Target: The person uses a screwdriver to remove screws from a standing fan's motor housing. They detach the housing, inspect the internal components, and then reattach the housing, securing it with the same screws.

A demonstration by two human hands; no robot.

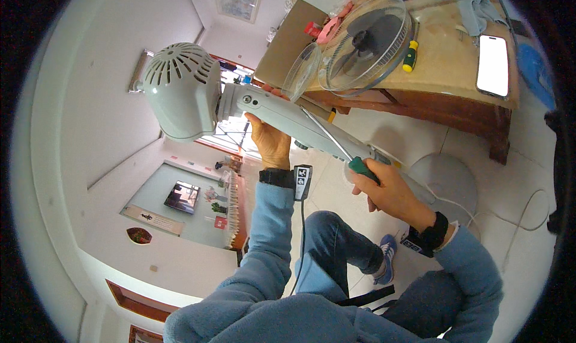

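Note:
A white electric fan (182,100), without its guard and blades, leans across the view; its vented motor housing is at upper left. Two dark screw spots show on the fan's neck, near the housing. My left hand (271,142) is wrapped around the upper column (285,116) from below, its fingertips showing on the far side. My right hand (390,190) grips the green handle of a screwdriver (329,134). The metal shaft slants up and left over the column, below the screws. Whether its tip touches the column I cannot tell.
A wooden table (414,109) at upper right holds a fan guard (394,61) with grey blades (377,34), a yellow-and-black screwdriver (411,56), a phone (493,67) and a grey-blue cloth (474,16). A cardboard box (294,40) stands behind. The round base (444,169) and a white cord (521,214) are on the floor.

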